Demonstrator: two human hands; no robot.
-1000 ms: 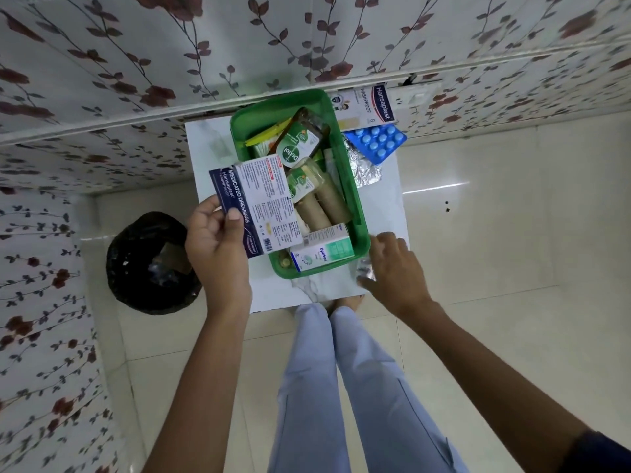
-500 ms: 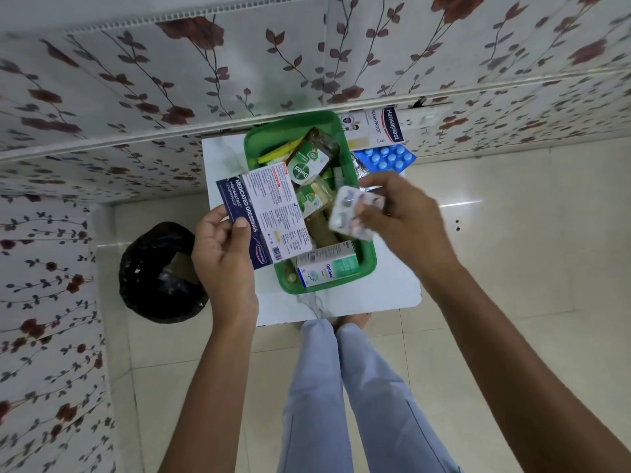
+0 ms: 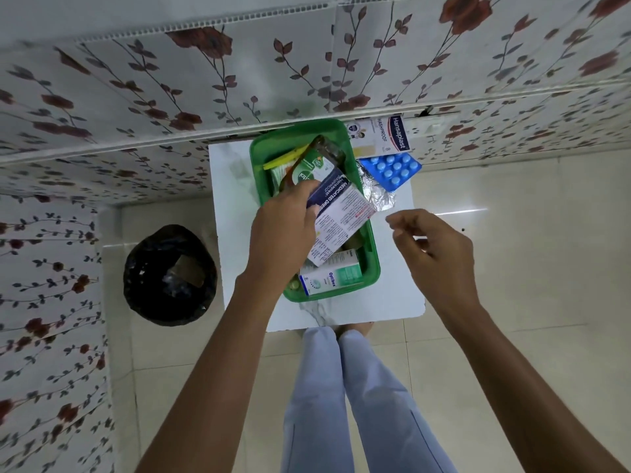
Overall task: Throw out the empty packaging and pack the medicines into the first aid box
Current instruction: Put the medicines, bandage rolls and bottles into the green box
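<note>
Head view looks straight down on a small white marble-patterned tabletop pushed against a wall papered with dark red flowers and trailing leaves; pale glossy floor tiles spread around it. On the table sits the green plastic first aid tray, crowded with a brown Dettol bottle, a white-and-teal Optibex carton and a yellow strip. The left hand pinches a navy-and-white medicated dressings box over the tray, fingers closed on its edge. The right hand hovers just right of the tray, fingers loosely curled and holding nothing. Beyond lie a blue tablet blister, a crumpled foil strip and a white Hansaplast carton. A round bin lined with black plastic stands on the floor to the left.
</note>
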